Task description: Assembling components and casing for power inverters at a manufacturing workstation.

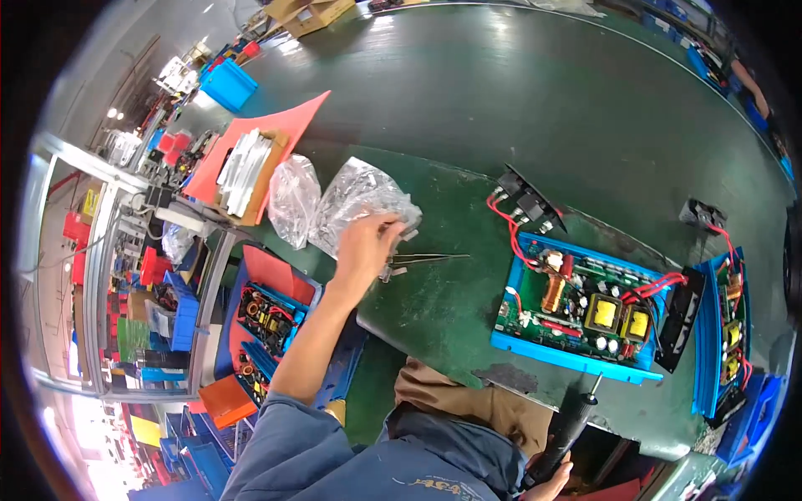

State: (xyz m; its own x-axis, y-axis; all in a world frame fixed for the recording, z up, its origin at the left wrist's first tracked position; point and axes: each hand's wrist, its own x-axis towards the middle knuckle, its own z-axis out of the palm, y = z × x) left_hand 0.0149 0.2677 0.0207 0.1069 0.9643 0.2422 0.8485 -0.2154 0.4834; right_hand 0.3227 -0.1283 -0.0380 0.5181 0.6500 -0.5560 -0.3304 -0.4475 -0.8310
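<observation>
My left hand (365,252) reaches to the edge of a clear plastic bag (357,188) of small parts. Its fingers are bent together at the bag; what they pinch is too small to make out. Tweezers (430,256) lie on the bench just right of that hand. At the lower edge my right hand (551,483) is wrapped round a black electric screwdriver (570,427). The screwdriver's tip points up at the near side of an open blue housing (576,361) with a green circuit board (535,311) inside. A black end panel (530,200) with red wires stands at its far left corner.
A second blue housing (708,334) stands at the right. Another clear bag (294,200) and a carton of silvery strips (244,171) on a red sheet are at the left. Lower left, a blue bin (341,371) holds more boards. Far right, another person's arm (748,83) shows.
</observation>
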